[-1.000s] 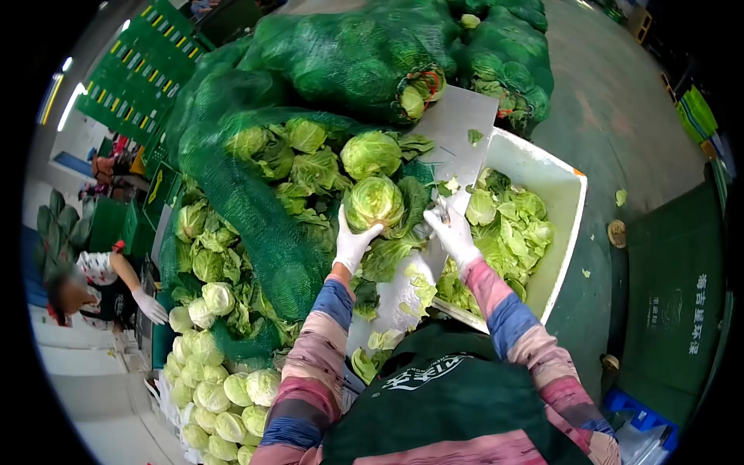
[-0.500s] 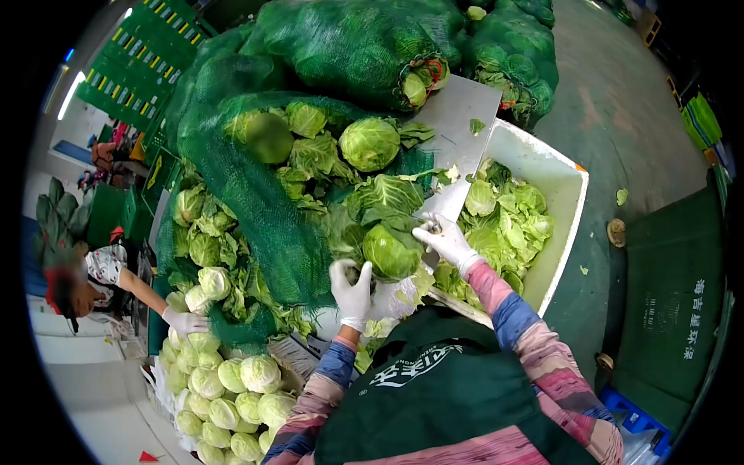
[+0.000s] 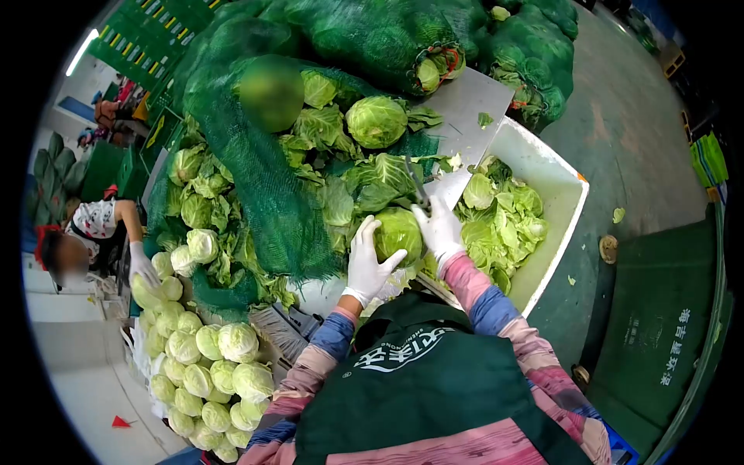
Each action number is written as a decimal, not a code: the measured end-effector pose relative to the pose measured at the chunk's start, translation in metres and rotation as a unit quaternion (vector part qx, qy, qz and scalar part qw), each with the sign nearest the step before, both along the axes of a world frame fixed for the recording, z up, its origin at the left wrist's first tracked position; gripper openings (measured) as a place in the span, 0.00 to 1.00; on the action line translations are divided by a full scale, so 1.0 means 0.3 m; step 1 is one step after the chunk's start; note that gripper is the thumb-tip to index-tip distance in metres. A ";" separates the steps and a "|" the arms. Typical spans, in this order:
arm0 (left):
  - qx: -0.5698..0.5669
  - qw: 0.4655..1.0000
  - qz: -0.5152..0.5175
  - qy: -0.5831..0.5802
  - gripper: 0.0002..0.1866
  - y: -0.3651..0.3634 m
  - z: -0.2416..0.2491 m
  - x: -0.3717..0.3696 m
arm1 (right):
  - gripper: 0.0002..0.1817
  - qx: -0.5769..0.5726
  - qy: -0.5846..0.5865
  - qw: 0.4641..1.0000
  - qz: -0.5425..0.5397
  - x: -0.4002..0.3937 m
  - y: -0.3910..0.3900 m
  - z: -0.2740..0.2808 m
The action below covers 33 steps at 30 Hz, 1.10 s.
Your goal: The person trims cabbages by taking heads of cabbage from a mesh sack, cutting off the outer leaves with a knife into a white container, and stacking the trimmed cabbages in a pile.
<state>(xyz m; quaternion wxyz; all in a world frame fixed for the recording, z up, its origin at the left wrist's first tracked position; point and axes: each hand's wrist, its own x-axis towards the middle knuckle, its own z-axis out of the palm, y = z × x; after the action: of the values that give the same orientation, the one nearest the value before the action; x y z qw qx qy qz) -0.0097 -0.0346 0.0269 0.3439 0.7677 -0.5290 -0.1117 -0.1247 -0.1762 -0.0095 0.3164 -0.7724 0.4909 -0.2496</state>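
Observation:
A round green cabbage (image 3: 398,235) sits in front of me between my two white-gloved hands. My left hand (image 3: 368,263) cups its left side, fingers on top and thumb stretched along its near side. My right hand (image 3: 440,230) is closed round a knife (image 3: 416,182) whose dark blade points up and away from me; its handle is hidden in the glove. That hand is at the cabbage's right edge. Loose outer leaves (image 3: 380,182) lie just beyond the cabbage. Another whole cabbage (image 3: 377,122) rests farther back on an opened green net bag (image 3: 271,209).
At the right, a white foam box (image 3: 554,182) holds cut-off leaves. Filled net bags (image 3: 372,39) lie at the back. Trimmed cabbages (image 3: 198,380) are piled at the left, where a co-worker's gloved hand (image 3: 142,263) reaches. A large green bin (image 3: 659,325) stands right.
My left hand has shifted up onto the cabbage's side. My right hand has turned and the knife blade now shows. The co-worker's hand has moved, now touching a cabbage.

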 end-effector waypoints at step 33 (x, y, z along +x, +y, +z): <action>0.119 0.991 -0.002 0.054 0.52 0.031 -0.030 -0.024 | 0.11 0.038 0.157 0.954 0.253 -0.285 0.256 0.052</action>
<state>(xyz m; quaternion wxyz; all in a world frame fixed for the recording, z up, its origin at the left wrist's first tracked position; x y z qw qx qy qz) -0.0168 -0.0253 0.0178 0.2778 0.7951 -0.4941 -0.2156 -0.2102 -0.0994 0.0060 0.3169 -0.8882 0.3320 -0.0184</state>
